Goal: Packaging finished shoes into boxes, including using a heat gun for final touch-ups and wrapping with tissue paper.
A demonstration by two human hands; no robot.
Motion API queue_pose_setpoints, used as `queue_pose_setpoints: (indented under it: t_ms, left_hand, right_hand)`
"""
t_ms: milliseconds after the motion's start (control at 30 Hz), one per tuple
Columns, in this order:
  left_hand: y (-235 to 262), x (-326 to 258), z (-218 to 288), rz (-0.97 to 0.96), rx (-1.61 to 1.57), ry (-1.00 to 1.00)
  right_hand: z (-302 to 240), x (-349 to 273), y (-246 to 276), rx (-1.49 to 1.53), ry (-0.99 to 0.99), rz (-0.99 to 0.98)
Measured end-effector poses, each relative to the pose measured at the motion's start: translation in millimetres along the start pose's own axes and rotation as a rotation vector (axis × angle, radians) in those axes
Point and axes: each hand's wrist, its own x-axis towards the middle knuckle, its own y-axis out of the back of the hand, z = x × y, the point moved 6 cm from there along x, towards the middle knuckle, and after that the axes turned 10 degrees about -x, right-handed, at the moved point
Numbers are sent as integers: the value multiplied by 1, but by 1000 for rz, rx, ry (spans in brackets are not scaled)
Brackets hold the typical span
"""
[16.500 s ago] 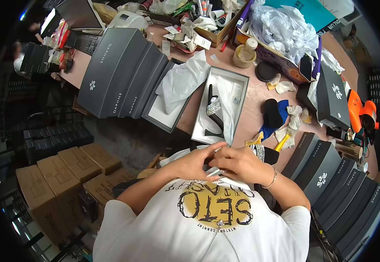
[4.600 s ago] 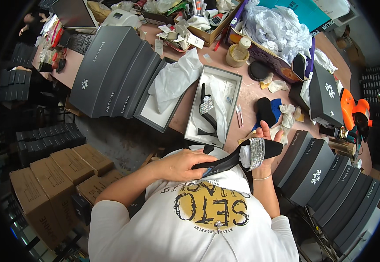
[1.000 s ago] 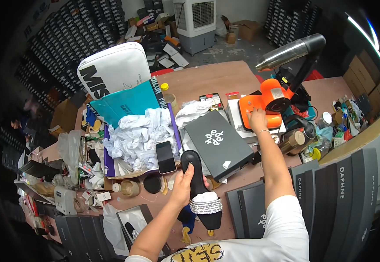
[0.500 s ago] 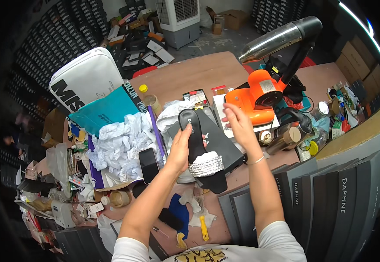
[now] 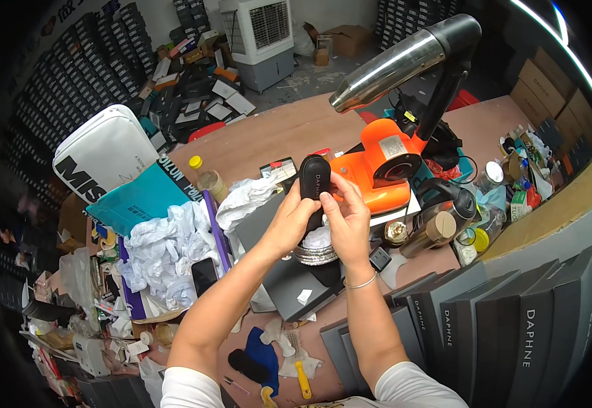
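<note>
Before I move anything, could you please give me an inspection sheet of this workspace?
Surface: pinkish-brown tabletop, partly covered; orange machine beyond the hands.
Job's things: black sandal with glittering strap, in front of a dark grey shoe box.
Clutter: crumpled white paper in a purple carton, phone at its edge; blue cloth and yellow-handled tool nearer the person.
Hands: left hand grips the sandal; right hand at its side, grip unclear.
Cables: thin dark cord curving by a teal container.
Surroundings: air cooler and stacked boxes beyond the tabletop.
</note>
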Motion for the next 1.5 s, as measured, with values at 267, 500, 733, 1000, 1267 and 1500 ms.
queue_pose_setpoints:
  t_ms: [267,500,733,1000,1267,1500]
  left_hand:
    - [24,22,-21,153,-285,72]
    - [31,28,-27,204,-340,107]
    - [46,42,-28,277,-244,132]
    - [58,70,-14,221,-214,59]
    - [48,84,-1,247,-164,85]
    - [47,85,8,279,-193,84]
  right_hand:
    - [-5,-7,-19,-559,265,-117]
    - [1,-12,-29,-677,300,-197]
    - [8,-15,-33,-737,326,-254]
    - [11,-7,-20,-499,118,-131]
    - [18,-6,-17,-492,97,-120]
    - [13,-8,-21,-512,94,-158]
